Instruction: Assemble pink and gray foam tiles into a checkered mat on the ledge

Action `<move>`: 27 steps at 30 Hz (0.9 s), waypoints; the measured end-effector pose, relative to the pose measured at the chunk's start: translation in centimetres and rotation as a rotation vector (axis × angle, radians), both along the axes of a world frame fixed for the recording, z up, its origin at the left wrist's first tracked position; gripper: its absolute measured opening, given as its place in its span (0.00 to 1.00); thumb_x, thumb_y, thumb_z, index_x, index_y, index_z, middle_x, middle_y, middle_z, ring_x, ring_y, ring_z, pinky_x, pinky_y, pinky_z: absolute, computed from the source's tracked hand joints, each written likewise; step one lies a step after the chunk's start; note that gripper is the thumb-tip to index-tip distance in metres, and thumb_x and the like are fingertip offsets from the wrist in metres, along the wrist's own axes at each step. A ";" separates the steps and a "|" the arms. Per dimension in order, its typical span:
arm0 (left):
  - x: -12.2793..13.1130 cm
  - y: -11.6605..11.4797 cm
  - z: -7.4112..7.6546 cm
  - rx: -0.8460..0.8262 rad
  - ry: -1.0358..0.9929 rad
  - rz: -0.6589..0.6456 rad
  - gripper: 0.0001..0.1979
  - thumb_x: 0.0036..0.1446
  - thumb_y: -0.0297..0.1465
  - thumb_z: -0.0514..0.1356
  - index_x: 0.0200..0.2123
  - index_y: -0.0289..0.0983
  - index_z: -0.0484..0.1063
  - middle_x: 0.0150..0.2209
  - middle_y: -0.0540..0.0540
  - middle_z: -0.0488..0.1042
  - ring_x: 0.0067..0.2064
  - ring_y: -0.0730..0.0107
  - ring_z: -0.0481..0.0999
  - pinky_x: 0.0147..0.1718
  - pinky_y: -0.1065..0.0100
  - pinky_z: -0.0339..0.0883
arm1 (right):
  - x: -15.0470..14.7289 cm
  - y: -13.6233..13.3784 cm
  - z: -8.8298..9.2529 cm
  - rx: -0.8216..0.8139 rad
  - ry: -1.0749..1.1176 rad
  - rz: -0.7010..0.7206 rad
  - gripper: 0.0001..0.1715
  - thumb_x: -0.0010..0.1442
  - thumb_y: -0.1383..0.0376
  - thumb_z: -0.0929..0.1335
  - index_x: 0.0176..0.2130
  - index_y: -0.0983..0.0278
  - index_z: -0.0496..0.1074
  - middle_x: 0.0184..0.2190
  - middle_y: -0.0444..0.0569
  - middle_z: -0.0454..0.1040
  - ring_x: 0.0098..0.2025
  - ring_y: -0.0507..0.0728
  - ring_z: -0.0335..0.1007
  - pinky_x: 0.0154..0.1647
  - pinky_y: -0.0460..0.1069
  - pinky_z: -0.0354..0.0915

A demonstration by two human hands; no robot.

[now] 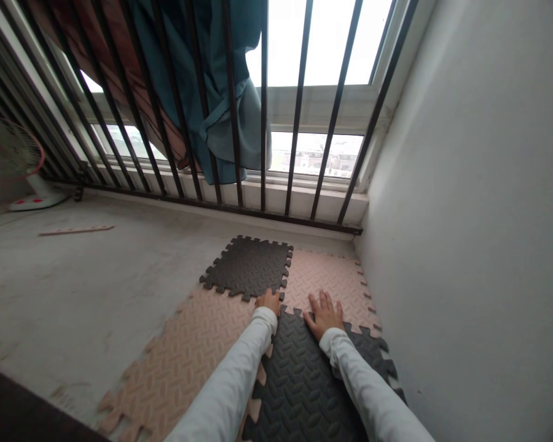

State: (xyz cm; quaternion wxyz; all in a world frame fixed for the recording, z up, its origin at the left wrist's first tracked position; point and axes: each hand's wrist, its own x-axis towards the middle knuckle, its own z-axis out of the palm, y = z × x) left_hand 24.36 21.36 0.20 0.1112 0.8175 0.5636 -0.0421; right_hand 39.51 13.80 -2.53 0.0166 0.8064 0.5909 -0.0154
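Note:
Four-cornered foam puzzle tiles with toothed edges lie on the floor. My left hand (268, 301), fingers bent and close together, is at the near right corner of the far dark foam tile (252, 264), where the tiles meet. Its fingertips are partly hidden. My right hand (325, 313) lies flat with fingers spread, across the seam between the far pink foam tile (329, 276) and the near black foam tile (299, 374). Left of the black one lies a near pink foam tile (184, 356); the dark tile's near teeth appear to rest along its far edge.
A white wall (465, 245) rises close on the right. Dark metal railings (263, 123) stand before the windows, with a blue-and-pink curtain (230, 110) behind them. On the left concrete floor (96, 288) are a thin pink strip (76, 231) and a fan (39, 193).

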 end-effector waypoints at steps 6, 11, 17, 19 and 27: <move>-0.8 0.0 -0.2 0.022 -0.027 -0.070 0.20 0.53 0.31 0.46 0.50 0.43 0.60 0.45 0.42 0.65 0.41 0.63 0.69 0.38 0.63 0.61 | 0.0 0.1 0.0 -0.001 0.000 -0.004 0.33 0.54 0.49 0.53 0.57 0.55 0.48 0.60 0.51 0.40 0.61 0.58 0.31 0.55 0.62 0.29; -1.0 -1.0 -2.1 0.209 -0.084 -0.089 0.23 0.54 0.39 0.45 0.52 0.42 0.58 0.55 0.42 0.57 0.55 0.56 0.53 0.50 0.53 0.50 | 0.1 0.3 -0.1 0.001 -0.009 -0.004 0.33 0.53 0.49 0.53 0.57 0.55 0.48 0.60 0.51 0.41 0.60 0.59 0.32 0.55 0.62 0.30; -1.5 -0.7 -4.0 0.122 -0.117 -0.174 0.31 0.53 0.46 0.39 0.58 0.38 0.46 0.61 0.45 0.40 0.60 0.60 0.39 0.55 0.53 0.37 | 0.0 0.3 0.0 0.001 -0.023 -0.006 0.33 0.53 0.50 0.53 0.57 0.56 0.48 0.60 0.51 0.41 0.60 0.58 0.33 0.55 0.62 0.30; -1.8 -0.3 -3.8 0.083 -0.117 -0.209 0.30 0.53 0.47 0.39 0.57 0.42 0.46 0.61 0.46 0.39 0.60 0.60 0.38 0.55 0.52 0.37 | 0.0 0.3 0.0 0.002 -0.027 -0.011 0.33 0.53 0.50 0.54 0.57 0.56 0.48 0.60 0.51 0.41 0.60 0.58 0.33 0.55 0.62 0.31; -1.2 -0.2 -2.0 0.039 -0.123 -0.182 0.26 0.53 0.47 0.39 0.54 0.48 0.54 0.60 0.46 0.43 0.60 0.57 0.41 0.54 0.50 0.38 | 0.0 0.4 0.0 -0.016 -0.047 -0.010 0.33 0.53 0.49 0.54 0.57 0.55 0.48 0.60 0.50 0.41 0.60 0.58 0.32 0.55 0.62 0.31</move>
